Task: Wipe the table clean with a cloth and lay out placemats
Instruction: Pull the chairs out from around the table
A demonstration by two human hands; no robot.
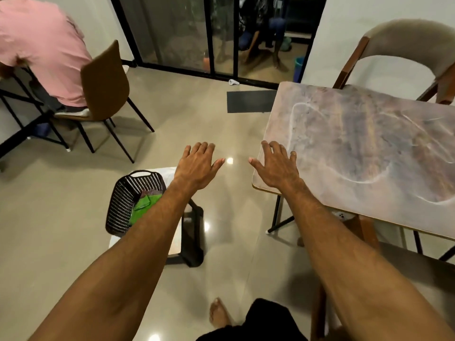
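The marbled pink-grey table (364, 134) fills the right of the view, with pale wet streaks looping across its top. My right hand (277, 166) is spread flat over the table's near left corner, fingers straight, holding nothing. My left hand (197, 163) hovers open over the floor, left of the table, palm down. Below my left forearm stands a black perforated basket (128, 200) on a small stool, with a green cloth (141, 207) and other folded fabric inside.
A padded wooden chair (403, 57) stands behind the table. A person in a pink shirt (41, 50) sits on a brown chair (105, 80) at the far left. Glass sliding doors (211, 33) and a dark mat (251, 101) lie ahead. My bare foot (218, 313) is on the tiled floor.
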